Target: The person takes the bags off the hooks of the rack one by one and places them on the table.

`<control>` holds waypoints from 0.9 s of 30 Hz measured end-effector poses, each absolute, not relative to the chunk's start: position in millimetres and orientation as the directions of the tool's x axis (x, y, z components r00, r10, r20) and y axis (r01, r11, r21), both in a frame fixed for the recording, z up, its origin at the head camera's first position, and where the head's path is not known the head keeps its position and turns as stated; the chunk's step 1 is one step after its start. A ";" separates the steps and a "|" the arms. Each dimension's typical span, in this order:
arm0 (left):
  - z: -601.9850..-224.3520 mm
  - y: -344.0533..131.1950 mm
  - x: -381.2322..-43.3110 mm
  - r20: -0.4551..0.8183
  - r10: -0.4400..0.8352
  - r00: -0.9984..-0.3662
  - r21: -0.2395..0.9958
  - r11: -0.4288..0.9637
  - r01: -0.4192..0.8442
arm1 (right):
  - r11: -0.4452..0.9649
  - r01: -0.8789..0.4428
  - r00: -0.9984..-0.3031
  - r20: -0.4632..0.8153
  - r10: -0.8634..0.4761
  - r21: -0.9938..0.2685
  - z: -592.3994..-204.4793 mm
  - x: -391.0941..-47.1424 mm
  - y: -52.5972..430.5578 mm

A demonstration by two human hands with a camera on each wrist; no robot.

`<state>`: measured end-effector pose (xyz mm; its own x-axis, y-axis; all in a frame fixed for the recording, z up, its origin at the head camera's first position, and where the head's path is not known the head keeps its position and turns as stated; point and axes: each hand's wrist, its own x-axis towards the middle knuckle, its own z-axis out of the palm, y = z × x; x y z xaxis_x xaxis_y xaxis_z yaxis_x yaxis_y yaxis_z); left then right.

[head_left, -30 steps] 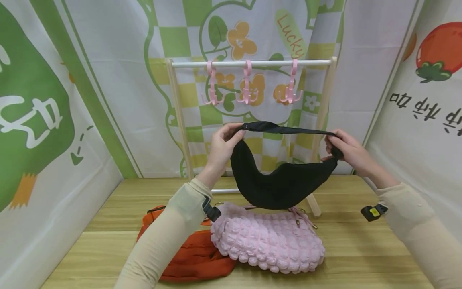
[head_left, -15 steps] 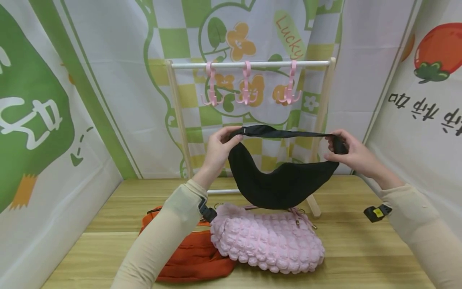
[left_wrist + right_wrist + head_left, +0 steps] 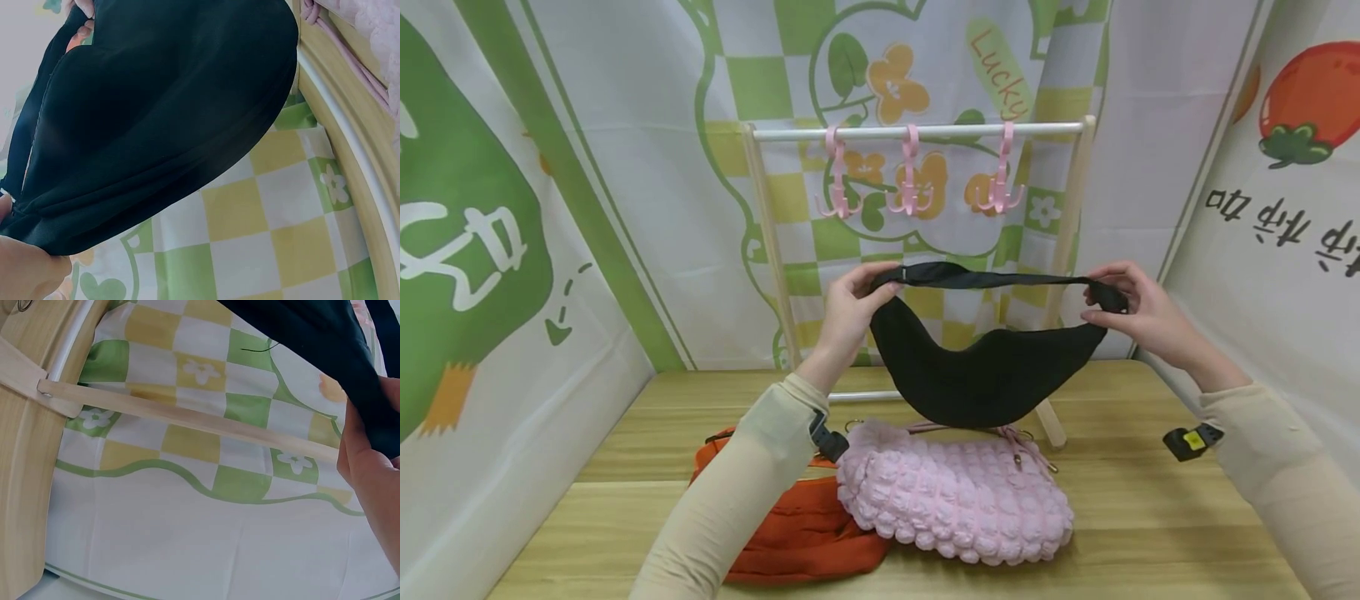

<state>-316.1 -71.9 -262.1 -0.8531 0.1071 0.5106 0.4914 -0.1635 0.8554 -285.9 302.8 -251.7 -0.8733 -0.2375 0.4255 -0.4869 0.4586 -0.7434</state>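
A black crescent-shaped shoulder bag (image 3: 977, 379) hangs in the air between both hands, its strap (image 3: 985, 277) stretched across the top. My left hand (image 3: 850, 312) pinches the bag's left end where the strap joins, thumb in front. At the opposite end, my right hand (image 3: 1146, 312) grips the strap's joint between thumb and fingers. The left wrist view shows the bag's smooth dark body (image 3: 169, 112) filling much of the frame. Below it on the table lie a pink puffy quilted bag (image 3: 958, 500) and an orange bag (image 3: 812, 533), partly hidden by the left sleeve.
Behind the black bag stands a wooden rack (image 3: 765, 242) with a metal top rail (image 3: 955, 131). Three pink hooks (image 3: 912, 175) hang from that rail. The wooden table (image 3: 1157, 500) ends at a patterned curtain (image 3: 767, 83) at the back.
The right hand has shifted slightly to the right and its fingers have opened out around the strap end. The black bag, still held at both ends, has moved slightly left.
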 end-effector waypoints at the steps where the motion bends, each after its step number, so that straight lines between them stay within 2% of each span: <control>1: -261.9 -72.1 -315.8 0.512 0.108 -0.852 0.854 -0.166 0.492 | 0.451 -0.483 -0.876 0.423 -0.232 -0.751 -251.5 -285.8 303.0; 5: -261.5 -73.5 -315.0 0.500 0.118 -0.858 0.859 -0.192 0.475 | 0.334 -0.495 -0.868 0.444 -0.221 -0.802 -251.0 -285.1 304.9; 8: -261.6 -74.9 -314.1 0.481 0.127 -0.867 0.867 -0.214 0.450 | 0.161 -0.537 -0.836 0.496 -0.237 -0.828 -252.1 -285.8 307.5; 12: -262.3 -75.7 -313.7 0.471 0.133 -0.872 0.873 -0.210 0.439 | 0.032 -0.572 -0.798 0.547 -0.254 -0.819 -254.2 -286.9 311.4; 27: -266.8 -71.7 -314.0 0.467 0.128 -0.875 0.876 -0.199 0.439 | 0.025 -0.538 -0.830 0.524 -0.192 -0.842 -260.4 -286.5 315.8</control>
<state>-314.0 -71.7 -266.8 -0.8749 0.1275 0.4672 0.4389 -0.1987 0.8763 -286.5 315.8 -260.4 -0.8295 -0.1921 0.5244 -0.5383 0.0250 -0.8424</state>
